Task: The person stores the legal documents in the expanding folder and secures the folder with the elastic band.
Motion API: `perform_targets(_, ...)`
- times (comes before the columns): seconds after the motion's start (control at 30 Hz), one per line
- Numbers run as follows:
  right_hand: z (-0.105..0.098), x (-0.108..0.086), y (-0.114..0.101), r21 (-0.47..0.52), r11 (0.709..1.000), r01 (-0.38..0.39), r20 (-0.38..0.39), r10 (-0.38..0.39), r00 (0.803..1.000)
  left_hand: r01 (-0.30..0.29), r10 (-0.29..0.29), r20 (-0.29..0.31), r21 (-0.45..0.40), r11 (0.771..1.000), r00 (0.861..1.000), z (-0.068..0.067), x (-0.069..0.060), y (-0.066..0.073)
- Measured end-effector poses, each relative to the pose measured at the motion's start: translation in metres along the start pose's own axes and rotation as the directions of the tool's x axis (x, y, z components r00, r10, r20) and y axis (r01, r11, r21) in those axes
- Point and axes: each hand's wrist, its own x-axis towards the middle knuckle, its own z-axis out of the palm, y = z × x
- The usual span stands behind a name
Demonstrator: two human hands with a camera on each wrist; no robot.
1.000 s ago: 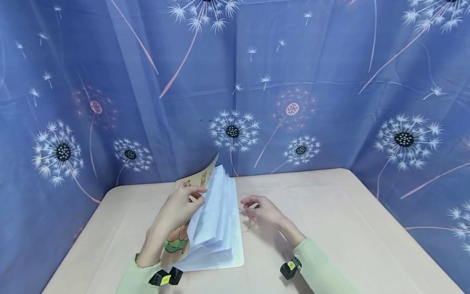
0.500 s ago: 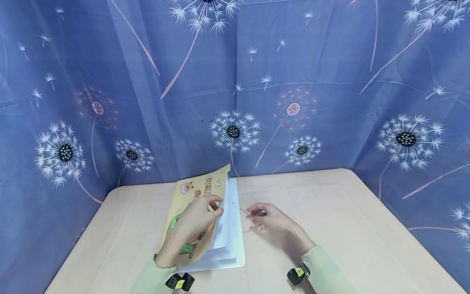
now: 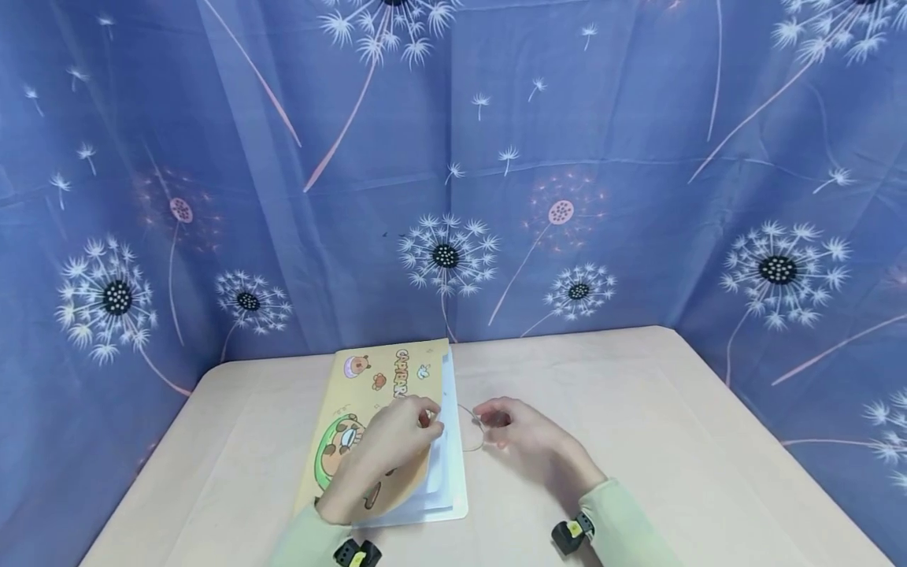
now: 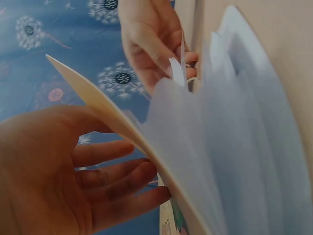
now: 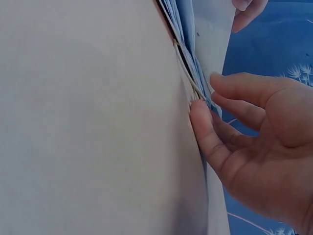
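A yellow-covered folder (image 3: 379, 362) with cartoon capybaras lies on the table, its front cover raised a little along the right side. White and clear sheets (image 4: 230, 137) show under that cover in the left wrist view. My left hand (image 3: 390, 441) holds the cover by its free right edge, fingers bent against it. From the folder's right side a thin elastic cord (image 3: 473, 450) stretches out in a loop. My right hand (image 3: 531, 437) pinches this loop between thumb and fingers, just right of the folder; the cord (image 5: 185, 66) runs along the sheet edges in the right wrist view.
The folder rests on a pale tabletop (image 3: 638, 425) with rounded far corners. A blue curtain (image 3: 638, 118) with dandelion prints hangs behind and at both sides. Each wrist carries a small black camera (image 3: 569, 535) on a strap.
The cover has swung down to the right over the sheets, with my left hand moving right and lower along with it. My right hand keeps the cord, shifted slightly right and down.
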Motion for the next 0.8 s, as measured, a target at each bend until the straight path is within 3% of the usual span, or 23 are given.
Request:
perform_targets(0.2, 0.001, 0.004, 0.003, -0.001, 0.999, 0.032, -0.006, -0.032, 0.999, -0.003, 0.001, 0.037, 0.033, 0.999, 0.999, 0.011, 0.000, -0.002)
perform_targets(0.53, 0.003, 0.008, 0.003, -0.014, 0.999, 0.040, -0.006, -0.040, 0.999, -0.005, -0.004, 0.055, 0.159, 0.987, 0.998, 0.024, -0.005, -0.003)
perform_targets(0.67, 0.004, 0.009, 0.004, 0.011, 0.999, 0.034, -0.010, -0.034, 0.999, -0.045, 0.023, 0.120, 0.184, 0.982, 0.992, 0.021, -0.009, 0.001)
perform_targets(0.8, 0.001, 0.011, 0.006, 0.033, 0.999, 0.035, -0.002, -0.035, 0.999, -0.106, 0.051, 0.218, 0.244, 0.964, 0.975, 0.017, -0.016, 0.006)
